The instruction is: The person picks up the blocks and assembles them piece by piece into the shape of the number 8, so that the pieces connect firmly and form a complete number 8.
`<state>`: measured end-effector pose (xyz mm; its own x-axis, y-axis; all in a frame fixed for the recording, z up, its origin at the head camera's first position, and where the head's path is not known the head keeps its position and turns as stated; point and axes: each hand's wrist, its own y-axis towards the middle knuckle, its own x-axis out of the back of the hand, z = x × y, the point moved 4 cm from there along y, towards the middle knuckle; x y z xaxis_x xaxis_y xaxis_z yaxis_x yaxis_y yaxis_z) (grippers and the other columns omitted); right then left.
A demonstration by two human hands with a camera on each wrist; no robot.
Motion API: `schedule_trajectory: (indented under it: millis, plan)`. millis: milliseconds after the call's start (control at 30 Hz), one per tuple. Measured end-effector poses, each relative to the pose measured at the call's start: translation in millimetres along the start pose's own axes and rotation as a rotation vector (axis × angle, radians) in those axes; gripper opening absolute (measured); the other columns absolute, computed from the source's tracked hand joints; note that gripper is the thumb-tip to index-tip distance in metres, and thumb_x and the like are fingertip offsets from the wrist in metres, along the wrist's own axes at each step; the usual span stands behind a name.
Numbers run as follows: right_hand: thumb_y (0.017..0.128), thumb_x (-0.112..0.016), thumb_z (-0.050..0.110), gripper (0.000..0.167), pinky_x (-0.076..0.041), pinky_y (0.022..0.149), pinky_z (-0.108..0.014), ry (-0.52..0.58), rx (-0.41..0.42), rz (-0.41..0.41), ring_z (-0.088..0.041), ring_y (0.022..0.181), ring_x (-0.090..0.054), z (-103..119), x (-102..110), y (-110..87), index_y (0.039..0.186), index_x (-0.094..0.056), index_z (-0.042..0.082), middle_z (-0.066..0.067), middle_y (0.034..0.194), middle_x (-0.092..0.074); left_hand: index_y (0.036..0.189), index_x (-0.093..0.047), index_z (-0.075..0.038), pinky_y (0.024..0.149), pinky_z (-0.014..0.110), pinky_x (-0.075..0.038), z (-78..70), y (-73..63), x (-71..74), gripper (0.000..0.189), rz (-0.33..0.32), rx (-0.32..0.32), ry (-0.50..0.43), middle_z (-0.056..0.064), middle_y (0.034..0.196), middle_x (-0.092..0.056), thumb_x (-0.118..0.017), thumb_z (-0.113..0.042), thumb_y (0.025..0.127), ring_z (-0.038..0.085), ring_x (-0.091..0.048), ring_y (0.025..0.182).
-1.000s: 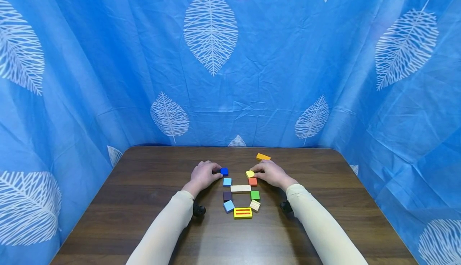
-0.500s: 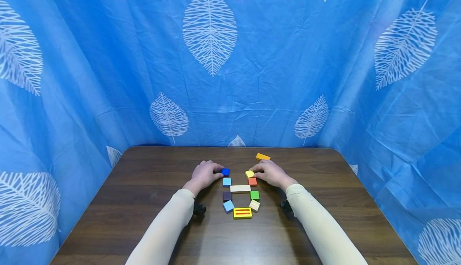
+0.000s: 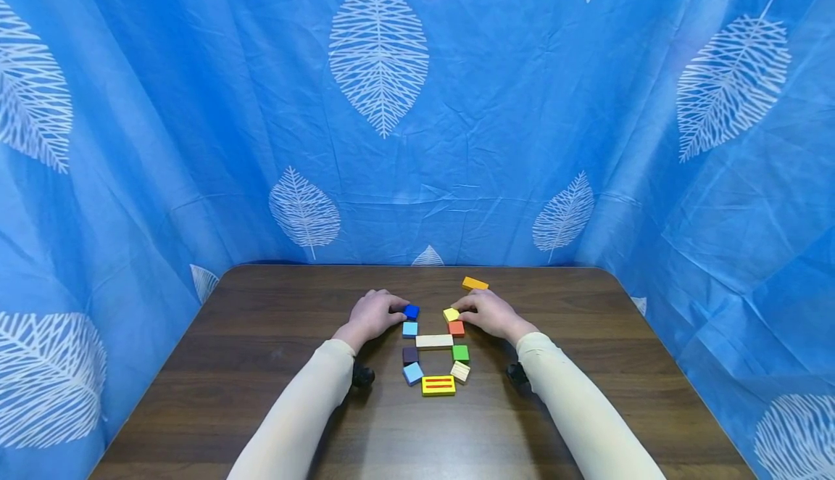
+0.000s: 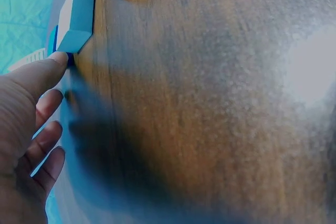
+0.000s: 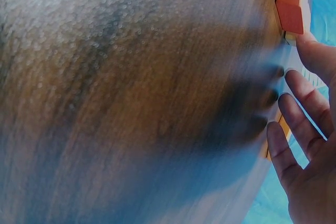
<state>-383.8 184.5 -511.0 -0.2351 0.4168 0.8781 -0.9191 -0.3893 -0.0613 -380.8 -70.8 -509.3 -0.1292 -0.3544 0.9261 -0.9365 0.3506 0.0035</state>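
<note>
In the head view my left hand (image 3: 370, 315) pinches a dark blue block (image 3: 412, 312) between thumb and index finger, at the upper left end of a block outline. Across from it, my right hand (image 3: 492, 313) has thumb and index finger on a pale yellow block (image 3: 451, 315). Just below these sit a light blue block (image 3: 409, 330) and a red block (image 3: 456, 329). The left wrist view shows the thumb against the dark blue block (image 4: 70, 59), mostly hidden behind the light blue one (image 4: 79, 22). The other fingers of both hands are loosely bent.
A cream bar (image 3: 433, 342) spans the outline. Below lie dark purple (image 3: 409, 355), green (image 3: 460, 354), light blue (image 3: 413, 373) and ridged cream (image 3: 459, 372) blocks, and a yellow red-striped block (image 3: 438, 386). An orange block (image 3: 475, 283) lies beyond my right hand, near the table's (image 3: 261, 364) far edge.
My left hand has shifted the dark blue block slightly to the right and turned it so that it sits at a slant. The right hand and the yellow block stay nearly still.
</note>
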Motion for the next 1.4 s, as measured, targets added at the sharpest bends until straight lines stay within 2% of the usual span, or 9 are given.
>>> schedule_trajectory:
  millis: [133,300,367,600,767,1167,1400]
  plan:
    - [0.099,-0.070,0.023,0.027,-0.037,0.111,-0.055,0.004,-0.004,0.003,-0.029,0.132,-0.052,-0.1,-0.7,-0.1,0.126,-0.075,0.021,0.001,0.127,-0.069,0.132,-0.072,-0.024,0.093,0.043,-0.047,-0.2,-0.9,0.8,0.035,0.027,-0.007,-0.005,0.002,0.117,-0.069,-0.071,-0.031,0.098,0.024,-0.056,0.109]
    - [0.099,-0.070,0.023,0.027,-0.036,0.112,-0.055,0.008,-0.005,0.005,-0.029,0.132,-0.052,-0.8,-0.9,0.4,0.126,-0.075,0.021,0.001,0.127,-0.069,0.138,-0.067,-0.022,0.101,0.047,-0.045,0.9,-2.7,1.3,0.038,0.048,0.039,-0.084,0.006,0.129,-0.065,-0.066,-0.032,0.101,0.027,-0.053,0.119]
    - [0.099,-0.070,0.023,0.027,-0.037,0.111,-0.054,0.008,-0.004,0.004,-0.028,0.130,-0.053,-0.7,-0.6,0.5,0.126,-0.075,0.020,0.002,0.126,-0.069,0.137,-0.068,-0.021,0.102,0.048,-0.045,0.8,-2.9,1.4,0.038,0.038,0.056,-0.109,0.006,0.130,-0.065,-0.065,-0.034,0.102,0.027,-0.053,0.120]
    - [0.099,-0.070,0.023,0.027,-0.038,0.111,-0.054,0.006,-0.004,0.005,-0.028,0.128,-0.054,1.9,1.0,-0.6,0.125,-0.075,0.020,0.002,0.124,-0.069,0.123,-0.074,-0.016,0.099,0.049,-0.046,0.1,0.3,-3.4,0.030,-0.027,0.091,-0.172,0.005,0.120,-0.070,-0.068,-0.034,0.100,0.027,-0.056,0.115]
    - [0.099,-0.070,0.023,0.026,-0.038,0.110,-0.054,-0.001,-0.002,0.006,-0.029,0.126,-0.054,2.8,1.7,-0.9,0.125,-0.075,0.019,0.001,0.123,-0.069,0.121,-0.075,-0.015,0.100,0.049,-0.044,0.0,1.3,-5.8,0.028,-0.036,0.117,-0.229,0.005,0.118,-0.071,-0.069,-0.032,0.100,0.028,-0.055,0.115]
    - [0.099,-0.070,0.023,0.027,-0.035,0.112,-0.056,-0.007,-0.014,0.009,-0.031,0.131,-0.050,1.0,1.1,-0.4,0.126,-0.075,0.020,0.000,0.127,-0.068,0.119,-0.077,-0.016,0.102,0.049,-0.042,-0.1,0.4,-7.0,0.026,-0.039,0.075,-0.223,0.004,0.119,-0.072,-0.069,-0.031,0.099,0.028,-0.056,0.116]
    - [0.099,-0.070,0.023,0.027,-0.035,0.112,-0.054,-0.006,-0.015,0.004,-0.030,0.131,-0.051,2.0,1.0,-0.6,0.125,-0.075,0.020,0.000,0.126,-0.069,0.121,-0.077,-0.017,0.104,0.049,-0.040,0.2,-0.8,-7.5,0.026,-0.033,0.071,-0.225,0.004,0.121,-0.072,-0.068,-0.030,0.100,0.028,-0.056,0.117]
